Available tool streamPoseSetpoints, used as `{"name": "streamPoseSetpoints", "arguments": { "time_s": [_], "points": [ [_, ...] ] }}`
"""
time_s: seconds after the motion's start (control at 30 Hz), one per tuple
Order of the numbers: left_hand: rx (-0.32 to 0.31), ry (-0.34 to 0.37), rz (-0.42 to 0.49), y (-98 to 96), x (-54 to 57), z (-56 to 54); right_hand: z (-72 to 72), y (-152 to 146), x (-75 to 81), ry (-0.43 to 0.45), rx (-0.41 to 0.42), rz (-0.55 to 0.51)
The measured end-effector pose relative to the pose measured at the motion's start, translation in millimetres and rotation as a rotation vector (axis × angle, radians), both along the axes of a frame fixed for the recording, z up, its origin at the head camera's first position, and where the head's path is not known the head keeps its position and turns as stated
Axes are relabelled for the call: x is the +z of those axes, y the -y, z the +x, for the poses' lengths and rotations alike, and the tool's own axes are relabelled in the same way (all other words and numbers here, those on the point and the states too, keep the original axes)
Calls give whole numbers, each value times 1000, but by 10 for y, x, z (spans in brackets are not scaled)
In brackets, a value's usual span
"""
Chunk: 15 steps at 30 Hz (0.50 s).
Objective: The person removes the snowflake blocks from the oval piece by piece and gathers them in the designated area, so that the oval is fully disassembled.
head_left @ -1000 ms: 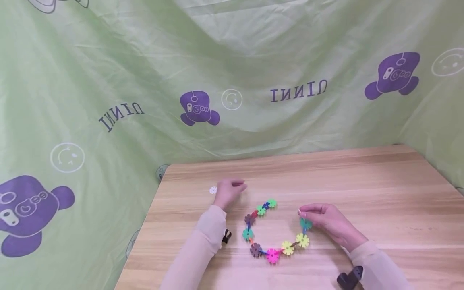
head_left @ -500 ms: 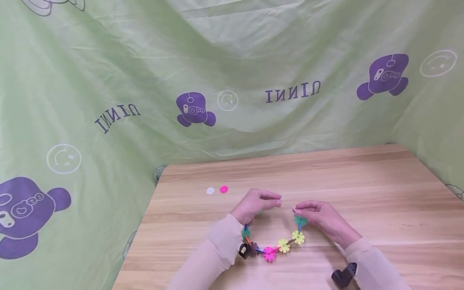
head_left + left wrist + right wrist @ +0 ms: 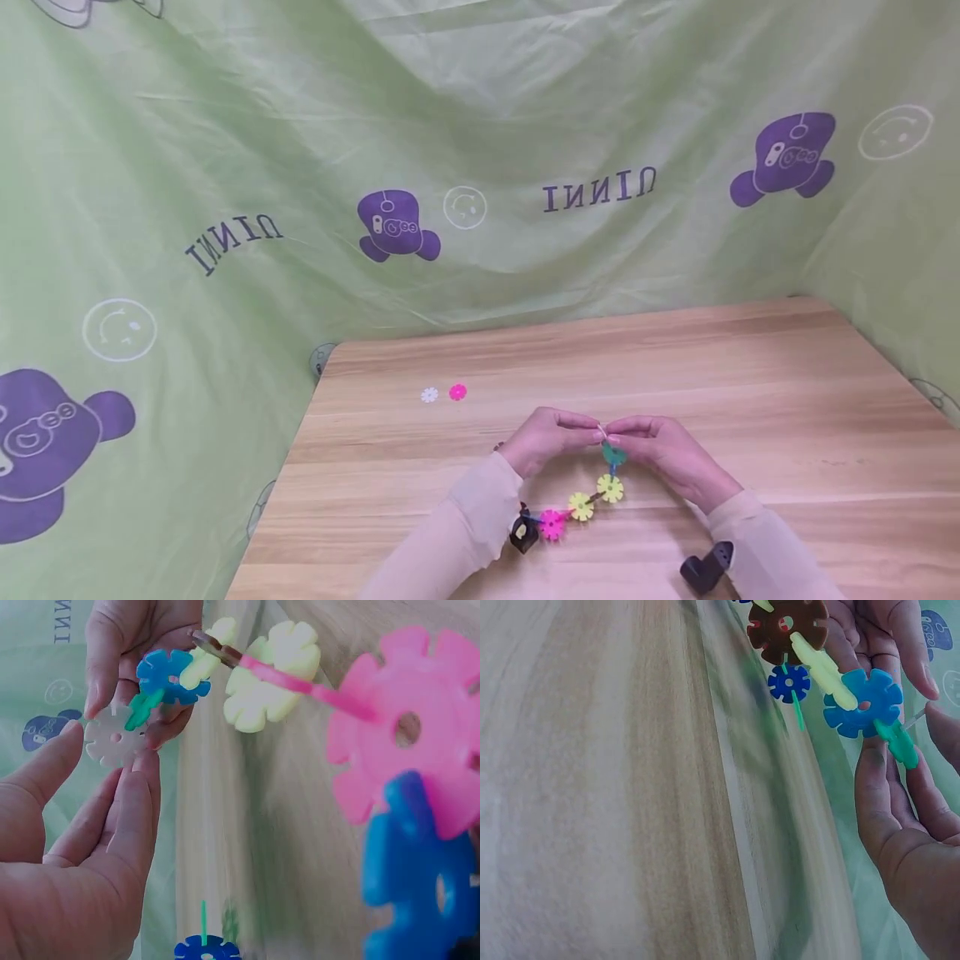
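A white snowflake disc (image 3: 116,736) with a notched rim is at the end of a chain of colourful interlocking discs. My left hand (image 3: 547,437) pinches it at its rim between thumb and fingers. From the other side my right hand (image 3: 671,454) also pinches it, so the fingertips of both hands nearly meet. Joined to the white disc is a green disc (image 3: 614,453), followed by a blue disc (image 3: 172,676). Yellow discs (image 3: 611,488) and a pink disc (image 3: 552,525) curve on toward the left sleeve, which hides much of the chain's other side in the head view.
On the wooden table (image 3: 712,358) lie two loose discs, one white (image 3: 429,395) and one pink (image 3: 457,392), left of the hands. A green printed curtain (image 3: 510,275) hangs behind the table. Black wrist cameras (image 3: 707,568) sit near both sleeves.
My left hand has come from the table's left part across to my right hand and now grips the white disc. The loose pink disc has come into view. My right hand stays about in place.
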<state>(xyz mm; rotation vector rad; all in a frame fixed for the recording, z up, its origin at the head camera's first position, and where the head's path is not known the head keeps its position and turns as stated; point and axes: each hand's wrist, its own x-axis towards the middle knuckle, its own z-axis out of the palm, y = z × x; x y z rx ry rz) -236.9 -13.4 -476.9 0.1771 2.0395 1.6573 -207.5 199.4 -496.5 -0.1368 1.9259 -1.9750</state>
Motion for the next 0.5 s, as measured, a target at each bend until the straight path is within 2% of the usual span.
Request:
{"name": "streamPoseSetpoints", "arguments": {
  "time_s": [0.3,0.5],
  "points": [
    [74,0,-28,-48,-44,12,5,-6,-46,-17,29,-33],
    [85,0,-25,-66,-42,1,0,-4,-34,-24,24,-30]
  ]
}}
